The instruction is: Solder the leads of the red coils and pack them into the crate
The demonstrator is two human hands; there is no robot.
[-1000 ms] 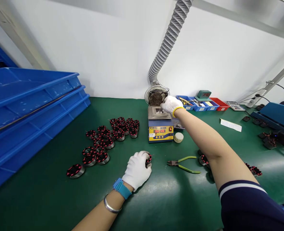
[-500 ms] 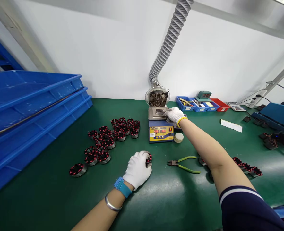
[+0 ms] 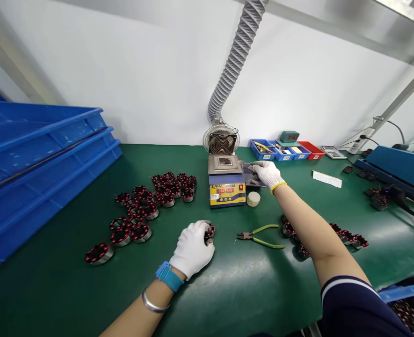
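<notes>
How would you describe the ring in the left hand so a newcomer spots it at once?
On the green table, find the box with the yellow front panel. Nearer the camera, the white-gloved left hand grips a partly covered red-and-black ring. Unlike the similar rings clustered to its left, this one is held.

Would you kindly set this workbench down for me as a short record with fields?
Left hand: white-gloved, gripping a red-and-black wound metal ring
Right hand: white-gloved, yellow-cuffed, at a flat dark tray; anything held is unclear
Centre: boxy blue-and-yellow machine showing red digits
Behind machine: grey ribbed hose
Tool: green-handled metal cutters, handles spread
Left of machine: group of similar wound rings
Far left: stacked blue plastic crates
Surface: dark green tabletop
</notes>
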